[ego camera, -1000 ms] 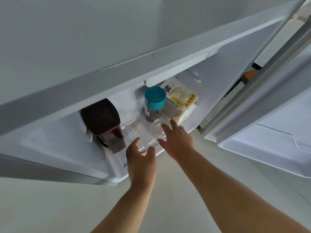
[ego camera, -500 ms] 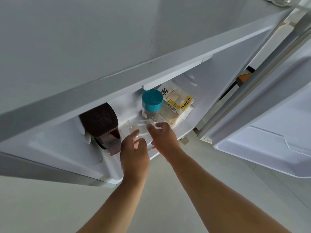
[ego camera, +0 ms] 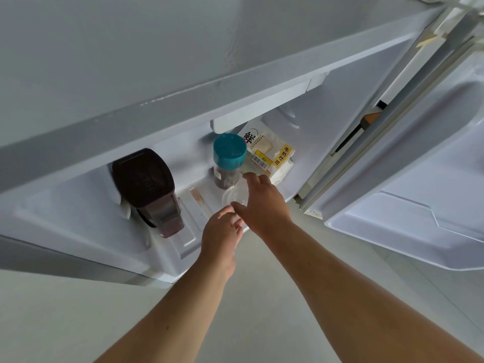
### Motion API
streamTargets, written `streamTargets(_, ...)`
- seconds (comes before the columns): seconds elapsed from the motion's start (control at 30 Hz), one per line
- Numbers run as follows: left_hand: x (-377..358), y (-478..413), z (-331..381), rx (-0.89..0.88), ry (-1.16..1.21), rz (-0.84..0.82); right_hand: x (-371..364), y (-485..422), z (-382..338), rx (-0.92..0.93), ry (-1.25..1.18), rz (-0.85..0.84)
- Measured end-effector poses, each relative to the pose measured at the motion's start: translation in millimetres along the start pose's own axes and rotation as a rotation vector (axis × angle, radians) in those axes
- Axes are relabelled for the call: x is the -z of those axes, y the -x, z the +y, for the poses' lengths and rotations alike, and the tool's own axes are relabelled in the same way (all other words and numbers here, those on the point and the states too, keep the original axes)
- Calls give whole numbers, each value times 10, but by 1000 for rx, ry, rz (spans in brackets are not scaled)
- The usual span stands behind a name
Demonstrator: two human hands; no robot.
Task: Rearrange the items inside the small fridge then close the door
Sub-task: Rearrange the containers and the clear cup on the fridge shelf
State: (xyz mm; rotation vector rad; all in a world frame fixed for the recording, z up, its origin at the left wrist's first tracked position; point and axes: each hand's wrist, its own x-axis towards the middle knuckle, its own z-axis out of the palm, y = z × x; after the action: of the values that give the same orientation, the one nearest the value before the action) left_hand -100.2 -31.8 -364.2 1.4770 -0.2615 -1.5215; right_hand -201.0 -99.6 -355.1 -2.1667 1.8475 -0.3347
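The small fridge stands open below me, its door swung out to the right. On its floor a dark brown pitcher stands at the left. A jar with a teal lid stands in the middle, and a bag of sliced bread leans behind it. My right hand is shut on a clear glass just in front of the jar, thumb and fingers around its rim. My left hand hovers at the fridge's front edge, fingers loosely apart, its tips right by the right thumb.
A white ledge overhangs the jar and bread from above. The fridge floor between pitcher and jar shows a brownish smear. Pale floor lies in front of the fridge.
My right hand has carried the clear glass rightwards, from between pitcher and jar to just in front of the jar. My left hand has drawn back a little towards the front edge.
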Motion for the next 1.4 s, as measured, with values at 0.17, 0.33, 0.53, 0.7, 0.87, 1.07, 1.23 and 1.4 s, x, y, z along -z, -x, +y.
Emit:
streamTargets(0.17,-42,22,89,-18,-73,-31,-102,-80,8,-10,-22,-15)
streamTargets(0.33,77,202,122,-104,-73,176,130,128,-97,65,5,100)
streamTargets(0.53,273,576,359,-332,61,369,532,-8,-998,82,-490,-44)
streamTargets(0.7,336,602,617,-267,146,392,570,-185,-1416,50,-474,-258)
streamTargets(0.87,305,635,715,-269,114,380,704,-168,-1446,34,-563,-326)
streamTargets(1.07,82,705,764,-338,71,202,912,-132,-1150,-74,-694,-175)
streamTargets(1.23,-91,547,666,-212,3,114,808,-176,-865,-191,-602,-122)
streamTargets(1.4,16,247,445,-87,29,140,373,-280,-802,-156,-294,-156)
